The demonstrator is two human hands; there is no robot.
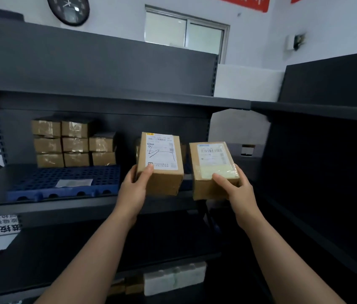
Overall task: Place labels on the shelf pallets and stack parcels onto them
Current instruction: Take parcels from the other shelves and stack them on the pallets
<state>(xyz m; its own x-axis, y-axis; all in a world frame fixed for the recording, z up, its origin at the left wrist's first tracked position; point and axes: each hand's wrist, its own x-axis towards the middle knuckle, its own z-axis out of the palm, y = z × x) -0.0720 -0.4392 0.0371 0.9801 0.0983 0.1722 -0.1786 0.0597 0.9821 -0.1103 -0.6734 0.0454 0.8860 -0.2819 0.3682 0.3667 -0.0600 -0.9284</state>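
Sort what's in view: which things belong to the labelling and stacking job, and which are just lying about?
Job: left hand gripping the left parcel; right hand gripping the right parcel; blue pallet; white label on it; stacked parcels at its back.
Lying about: wall clock; window; pale blocks below.

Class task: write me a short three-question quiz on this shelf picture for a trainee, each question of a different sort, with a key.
1. True or false: both hands are empty.
2. The white label lies on: A) the blue pallet; B) the top shelf; C) the floor.
3. Fill in: the stacked parcels stand at the pallet's ____ edge.
Key: 1 false, the left hand holds the left parcel, the right hand the right parcel; 2 A; 3 back.
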